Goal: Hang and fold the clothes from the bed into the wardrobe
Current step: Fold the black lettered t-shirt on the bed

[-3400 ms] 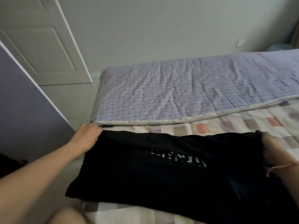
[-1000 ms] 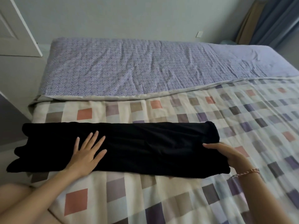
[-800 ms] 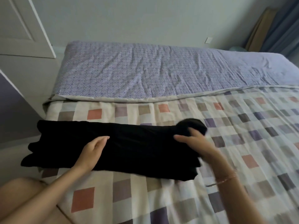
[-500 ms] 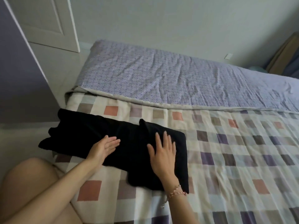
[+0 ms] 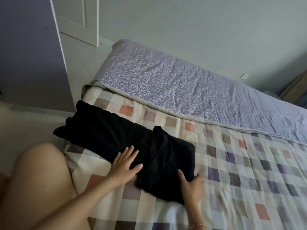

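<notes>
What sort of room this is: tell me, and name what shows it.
Most likely a bedroom: spread bedding, namely a checked quilt and a purple patterned cover, a white panelled door, and a black garment part-folded on the quilt.

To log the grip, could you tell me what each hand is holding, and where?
The right hand pinches the folded black garment at its near right corner; the left hand only rests flat on it.

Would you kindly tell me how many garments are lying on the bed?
1: the black garment lies at the left end of the checked quilt, left hand resting on it, right hand at its near corner. Others may lie outside the view.
</notes>
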